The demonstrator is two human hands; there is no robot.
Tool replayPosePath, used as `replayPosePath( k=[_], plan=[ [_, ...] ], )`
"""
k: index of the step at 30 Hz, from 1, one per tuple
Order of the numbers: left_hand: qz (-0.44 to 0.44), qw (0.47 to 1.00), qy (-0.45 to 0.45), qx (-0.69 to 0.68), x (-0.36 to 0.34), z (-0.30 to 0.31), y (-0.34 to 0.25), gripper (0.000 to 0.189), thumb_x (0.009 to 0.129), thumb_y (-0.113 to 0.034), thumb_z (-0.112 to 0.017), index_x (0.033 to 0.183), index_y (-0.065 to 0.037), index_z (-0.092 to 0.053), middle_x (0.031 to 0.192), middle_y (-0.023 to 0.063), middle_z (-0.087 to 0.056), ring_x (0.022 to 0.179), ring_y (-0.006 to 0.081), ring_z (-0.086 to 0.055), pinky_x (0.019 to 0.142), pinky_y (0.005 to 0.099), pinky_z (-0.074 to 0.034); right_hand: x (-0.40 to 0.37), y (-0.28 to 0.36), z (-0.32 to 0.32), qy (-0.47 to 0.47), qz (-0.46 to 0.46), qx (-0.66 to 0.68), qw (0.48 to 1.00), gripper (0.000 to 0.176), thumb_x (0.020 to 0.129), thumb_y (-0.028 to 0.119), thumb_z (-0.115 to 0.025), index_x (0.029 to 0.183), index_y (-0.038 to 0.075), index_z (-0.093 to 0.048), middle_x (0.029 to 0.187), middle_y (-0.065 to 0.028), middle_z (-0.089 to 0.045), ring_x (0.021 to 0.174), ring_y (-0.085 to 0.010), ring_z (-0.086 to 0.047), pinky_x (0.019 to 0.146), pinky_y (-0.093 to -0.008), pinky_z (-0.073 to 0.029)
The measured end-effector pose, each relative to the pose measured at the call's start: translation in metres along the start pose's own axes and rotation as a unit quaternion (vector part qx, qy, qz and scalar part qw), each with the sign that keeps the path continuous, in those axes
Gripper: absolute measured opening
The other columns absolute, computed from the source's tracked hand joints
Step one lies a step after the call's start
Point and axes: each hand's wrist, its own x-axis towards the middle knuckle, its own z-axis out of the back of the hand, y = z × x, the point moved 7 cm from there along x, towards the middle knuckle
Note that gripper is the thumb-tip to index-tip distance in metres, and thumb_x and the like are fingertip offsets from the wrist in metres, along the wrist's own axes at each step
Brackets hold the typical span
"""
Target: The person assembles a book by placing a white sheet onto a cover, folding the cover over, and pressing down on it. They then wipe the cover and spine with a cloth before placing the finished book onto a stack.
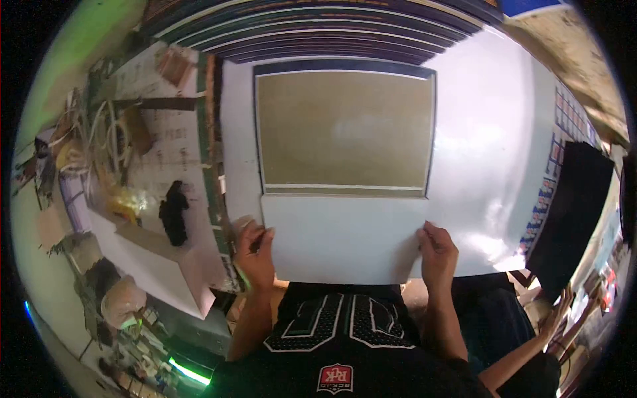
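A white sheet [345,232] lies in front of me on the white table [481,166]. Its far edge meets the near edge of a brown-grey panel [345,126] with a dark border. My left hand [255,257] pinches the sheet's left edge between thumb and fingers. At the opposite edge, my right hand [438,253] grips the sheet the same way, fingers curled in. The panel lies flat beyond both hands, with a thin pale strip along its near side.
Dark-edged boards [325,33] are stacked at the back. A black box-like object [574,212] stands at the right beside a row of small printed labels [541,205]. Another person's forearms [531,351] reach in at lower right. A cluttered bench with a black tool [174,213] is on the left.
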Motion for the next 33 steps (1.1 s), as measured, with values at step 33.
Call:
replayPosePath(
  k=[33],
  plan=[
    [0.031, 0.999, -0.034, -0.005, 0.005, 0.003, -0.010, 0.049, 0.081, -0.008, -0.075, 0.122, 0.008, -0.053, 0.086, 0.0130, -0.071, 0.080, 0.0131, -0.065, 0.079, 0.0272, -0.050, 0.005, 0.028, 0.011, 0.035, 0.094, -0.101, 0.990, 0.017, 0.084, 0.012, -0.069, 0.097, 0.000, -0.072, 0.093, -0.0188, -0.070, 0.083, -0.0280, -0.070, 0.075, -0.0323, -0.054]
  ],
)
